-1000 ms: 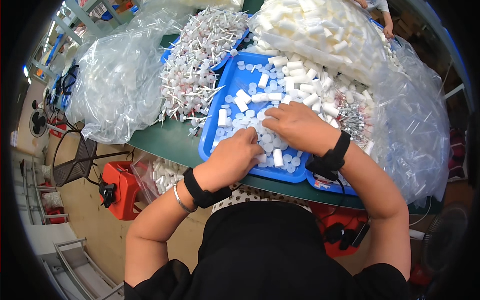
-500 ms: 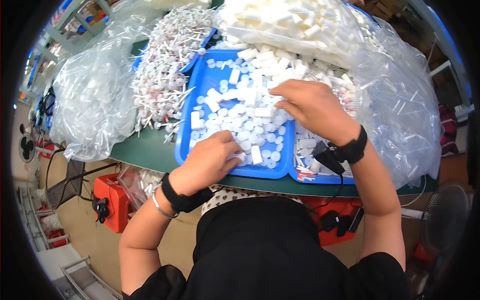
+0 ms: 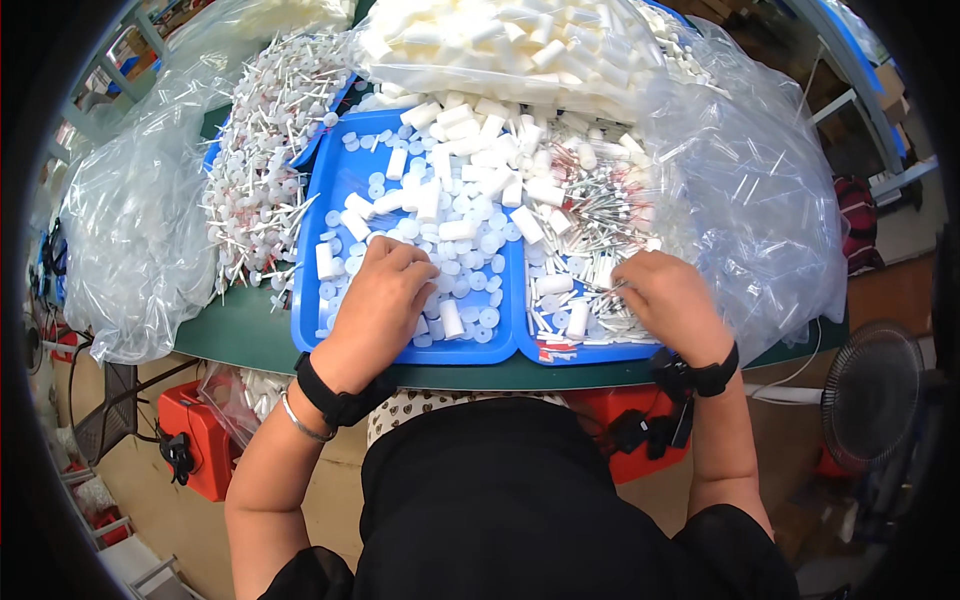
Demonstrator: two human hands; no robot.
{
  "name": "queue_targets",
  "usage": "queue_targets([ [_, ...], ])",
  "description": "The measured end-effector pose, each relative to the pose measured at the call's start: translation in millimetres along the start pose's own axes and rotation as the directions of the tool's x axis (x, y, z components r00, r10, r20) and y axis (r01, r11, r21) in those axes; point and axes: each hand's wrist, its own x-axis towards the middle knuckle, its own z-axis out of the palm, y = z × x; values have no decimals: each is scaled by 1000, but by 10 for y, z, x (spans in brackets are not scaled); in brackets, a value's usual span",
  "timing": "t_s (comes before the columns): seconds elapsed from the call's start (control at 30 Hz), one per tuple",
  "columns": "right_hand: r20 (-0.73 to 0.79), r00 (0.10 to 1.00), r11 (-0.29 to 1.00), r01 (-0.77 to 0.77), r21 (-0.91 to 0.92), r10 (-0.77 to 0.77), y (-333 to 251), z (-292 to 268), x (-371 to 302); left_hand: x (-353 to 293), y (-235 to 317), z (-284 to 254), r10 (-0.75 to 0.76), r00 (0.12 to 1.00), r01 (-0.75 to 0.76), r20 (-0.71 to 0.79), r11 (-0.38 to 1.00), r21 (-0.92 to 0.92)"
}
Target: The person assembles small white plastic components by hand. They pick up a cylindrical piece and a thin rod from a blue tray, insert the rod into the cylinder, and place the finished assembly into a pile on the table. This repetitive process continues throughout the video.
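My left hand (image 3: 385, 290) lies knuckles up, fingers curled, on round white caps (image 3: 470, 250) and short white cylinders (image 3: 452, 318) in the left blue tray (image 3: 303, 300). Whatever is under its fingers is hidden. My right hand (image 3: 672, 300) is over the right blue tray (image 3: 590, 355), fingertips pinched on a thin stick part (image 3: 614, 289) among a heap of similar thin parts (image 3: 590, 215). Both wrists wear black bands, and the left also has a thin bracelet.
A clear bag of white cylinders (image 3: 500, 40) lies at the back. White round-headed sticks (image 3: 265, 170) are piled to the left. Crumpled clear bags sit at left (image 3: 130, 230) and right (image 3: 760, 200). A red box (image 3: 205, 440) stands below the green table edge (image 3: 240, 335), and a fan (image 3: 870, 395) stands at right.
My right hand has moved from the left tray's caps to the right tray and pinched a thin stick. My left hand stays in the left tray.
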Motion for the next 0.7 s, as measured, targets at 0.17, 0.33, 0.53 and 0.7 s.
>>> queue_targets([
  [0.17,-28,993,982,110,-152,-115,-121,223,-6,1,79,25,66,997,-66,38,998,-20],
  [0.33,-37,999,999,-2,-40,1,-86,303,-65,-26,80,-43,39,997,-34,69,996,-79],
  [0.53,-96,968,934,-193,300,231,-71,124,-120,-13,72,-104,46,999,-44,27,996,-75],
  [0.7,122,863,495,-391,776,490,-166,126,-174,-22,339,-29,-391,913,359,114,641,-678],
])
